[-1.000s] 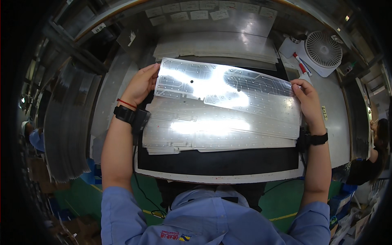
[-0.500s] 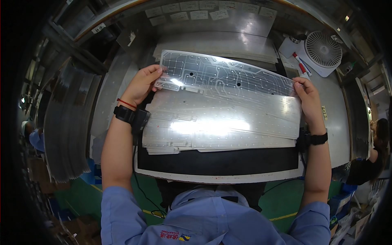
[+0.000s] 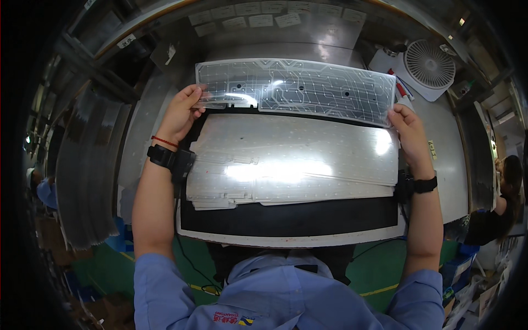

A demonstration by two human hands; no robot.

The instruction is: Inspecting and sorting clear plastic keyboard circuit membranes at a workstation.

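Observation:
Between my two hands I hold up a long, clear plastic circuit sheet (image 3: 308, 91) printed with pale traces and dots. My left hand (image 3: 184, 113) pinches its left end near the lower corner. The lower right corner is pinched by the fingers of my right hand (image 3: 408, 129). Nearer to me, a stack of similar translucent sheets (image 3: 308, 148) lies on a black mat (image 3: 291, 215), its edges slightly uneven. A bright glare covers part of the top sheet. The held sheet is over the far side of the mat, beyond the stack.
A white fan (image 3: 432, 66) stands at the back right, with a red marker pen (image 3: 403, 91) beside it. Tall stacks of sheets (image 3: 88, 170) rise at the left. Paper labels (image 3: 261, 21) line the back panel. Another person (image 3: 498, 212) is at the far right.
Both hands have lifted the circuit sheet farther from the stack and a little to the left. Its face now shows more fully, with a strip of black mat visible below it.

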